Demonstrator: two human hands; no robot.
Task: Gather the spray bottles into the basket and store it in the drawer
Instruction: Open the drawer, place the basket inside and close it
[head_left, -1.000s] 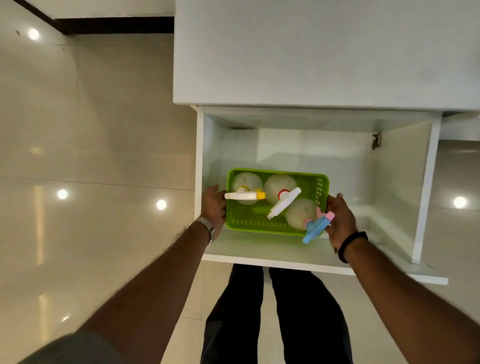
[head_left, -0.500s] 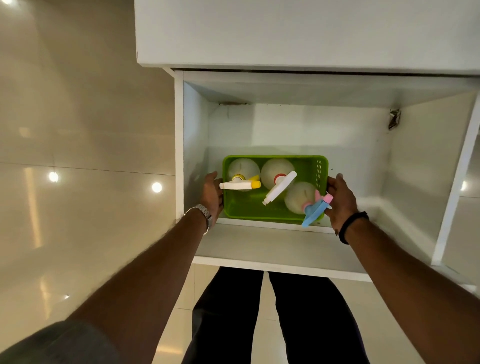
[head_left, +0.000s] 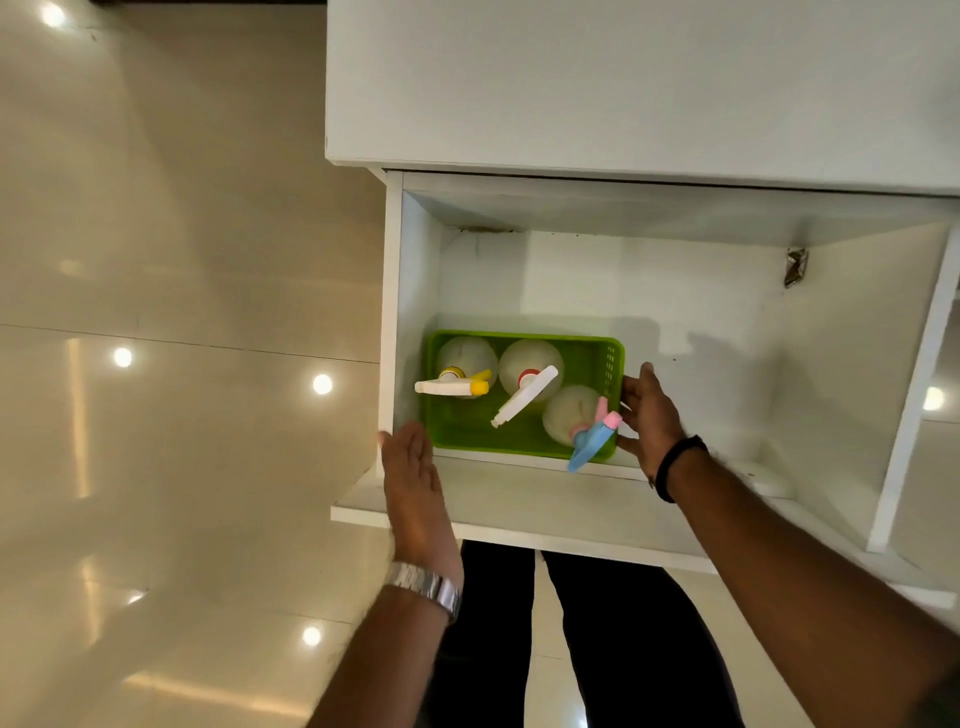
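Observation:
A green basket (head_left: 467, 434) sits on the floor of the open white drawer (head_left: 519, 512), in its left half. Three pale spray bottles stand in it: one with a yellow-tipped head (head_left: 465, 356), one with a red collar and white head (head_left: 530, 359), one with a pink and blue head (head_left: 569, 415). My left hand (head_left: 415, 483) is flat with fingers straight, off the basket, over the drawer's front left corner. My right hand (head_left: 652, 421) lies against the basket's right wall, fingers spread.
A white cabinet top (head_left: 623, 78) overhangs the drawer's back. A metal bracket (head_left: 795, 266) is on the drawer's right inner wall. Glossy beige floor tiles (head_left: 182, 260) lie to the left. My dark trouser legs (head_left: 597, 649) stand just below the drawer front.
My left hand has let go of the basket and drawn back toward the drawer's front left corner. My right hand's grip on the basket's right side has loosened. The basket rests in the drawer.

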